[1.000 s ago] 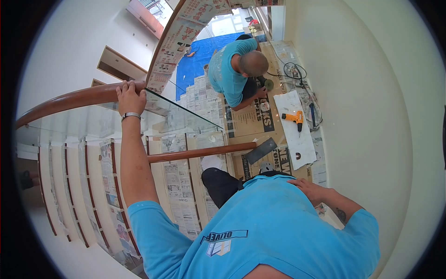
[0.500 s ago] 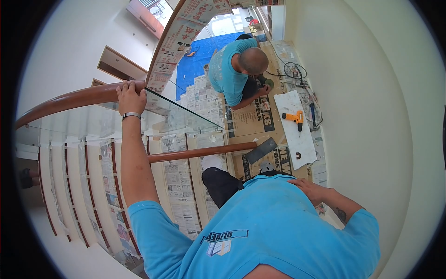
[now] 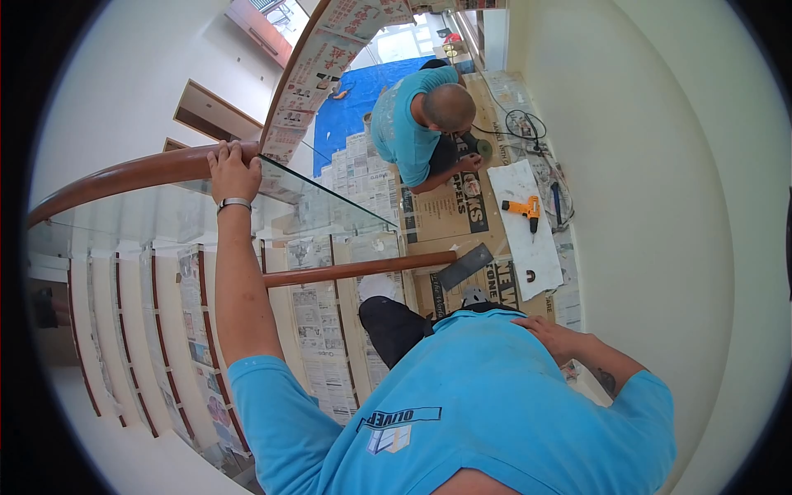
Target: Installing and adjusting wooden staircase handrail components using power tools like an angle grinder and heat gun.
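My left hand (image 3: pixel 234 173), with a metal band at the wrist, is wrapped over the end of a brown wooden handrail (image 3: pixel 157 167). Below that rail runs a glass panel (image 3: pixel 330 196). My right hand (image 3: pixel 548 337) lies flat against my waist with its fingers stretched out, holding nothing. Ahead, a co-worker (image 3: pixel 408 124) in a light blue shirt crouches on the landing. The co-worker's hand (image 3: pixel 469 162) is beside a dark tool with a round greenish disc (image 3: pixel 485 150). A second brown rail (image 3: pixel 359 269) slants low across the stairs.
On a white board (image 3: pixel 516 239) lie an orange cordless drill (image 3: pixel 525 209) and a dark horseshoe-shaped piece (image 3: pixel 530 276). A dark rectangular plate (image 3: pixel 466 266) sits on cardboard (image 3: pixel 429 219). Black cable (image 3: pixel 521 124) and a blue-handled tool (image 3: pixel 555 202) lie by the wall. Newspaper covers the stair treads (image 3: pixel 318 330).
The co-worker's tool and its disc have shifted slightly to the right, and the co-worker's hand has moved a little. My two hands stay in place.
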Demonstrator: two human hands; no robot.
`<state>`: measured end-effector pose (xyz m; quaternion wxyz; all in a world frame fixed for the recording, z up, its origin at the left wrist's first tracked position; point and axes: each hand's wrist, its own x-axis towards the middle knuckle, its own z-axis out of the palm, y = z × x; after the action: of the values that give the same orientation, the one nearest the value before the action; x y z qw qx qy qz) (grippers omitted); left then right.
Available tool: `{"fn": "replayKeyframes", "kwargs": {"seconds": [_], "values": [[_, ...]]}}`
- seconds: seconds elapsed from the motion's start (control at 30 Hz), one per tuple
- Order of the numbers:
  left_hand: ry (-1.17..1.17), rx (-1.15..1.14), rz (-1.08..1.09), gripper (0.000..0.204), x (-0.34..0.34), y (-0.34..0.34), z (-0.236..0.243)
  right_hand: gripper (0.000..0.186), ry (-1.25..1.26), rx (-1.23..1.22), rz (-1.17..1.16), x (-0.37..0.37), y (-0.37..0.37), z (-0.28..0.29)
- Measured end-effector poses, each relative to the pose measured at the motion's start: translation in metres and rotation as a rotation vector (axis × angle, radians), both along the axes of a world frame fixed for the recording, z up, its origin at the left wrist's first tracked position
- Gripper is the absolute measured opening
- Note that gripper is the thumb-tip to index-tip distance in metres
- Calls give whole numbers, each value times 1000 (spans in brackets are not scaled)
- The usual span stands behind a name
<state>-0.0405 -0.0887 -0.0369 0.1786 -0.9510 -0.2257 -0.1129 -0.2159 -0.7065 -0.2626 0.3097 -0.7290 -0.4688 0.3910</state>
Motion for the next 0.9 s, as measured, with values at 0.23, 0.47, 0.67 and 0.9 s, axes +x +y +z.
{"fn": "replayKeyframes", "kwargs": {"seconds": [0.23, 0.47, 0.67, 0.9], "values": [[-5, 18, -3, 61, 0, 2, -2, 106, 13, -30, 15, 2, 0, 3], [-25, 21, -23, 61, 0, 3, -3, 105, -15, 23, 9, 1, 1, 1], [-14, 25, -20, 61, 0, 1, -2, 103, 3, -16, 6, 0, 0, -1], [-13, 1, -16, 60, -1, 0, 0, 108, -4, -1, 0, -1, 0, -2]]}}
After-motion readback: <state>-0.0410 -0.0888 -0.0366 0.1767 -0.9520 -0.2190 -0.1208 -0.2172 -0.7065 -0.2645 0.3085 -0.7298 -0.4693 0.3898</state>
